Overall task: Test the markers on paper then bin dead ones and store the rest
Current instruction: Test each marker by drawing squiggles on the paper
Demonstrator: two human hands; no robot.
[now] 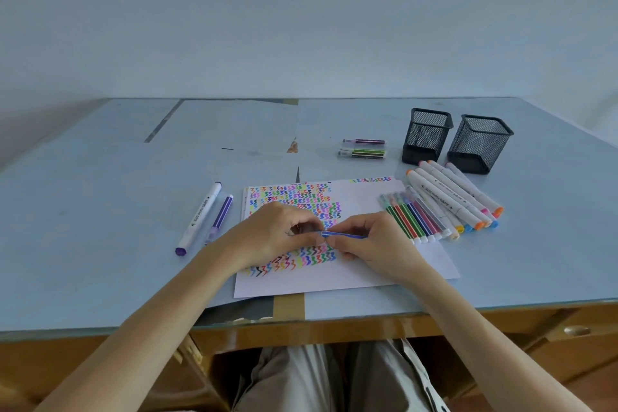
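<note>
While both forearms reach in from the near edge of the desk [100, 278], the two hands meet over the middle of the paper [334, 281] around a thin blue marker [344, 235] lying crosswise. The right hand [374, 244] pinches the barrel with curled fingers, and the left hand [271, 234] curls round its other end, where a cap would sit, though that end is hidden in the fingers. I judge this to be the capping or uncapping of one marker within the testing step; which of the two cannot be told. Most of the sheet is already filled with rows of coloured squiggles, so testing looks well along. At about nine o'clock from the hands lie a white marker with a purple cap [199, 219] and a slim purple marker [219, 219], side by side, just off the paper. At two o'clock a row of thin striped markers [413, 219] lies touching a fan of thick white markers [458, 197], partly on the sheet's corner. Farther out at one o'clock stand two black mesh holders [426, 137], upright and close together, with two short markers [364, 148] lying apart to their left. No marker shows inside either holder, so sorting seems not yet begun. If the cap is coming off, the next move calls for a free patch of paper, found along the near edge; if going on, a straight push, then a choice of pile.
</note>
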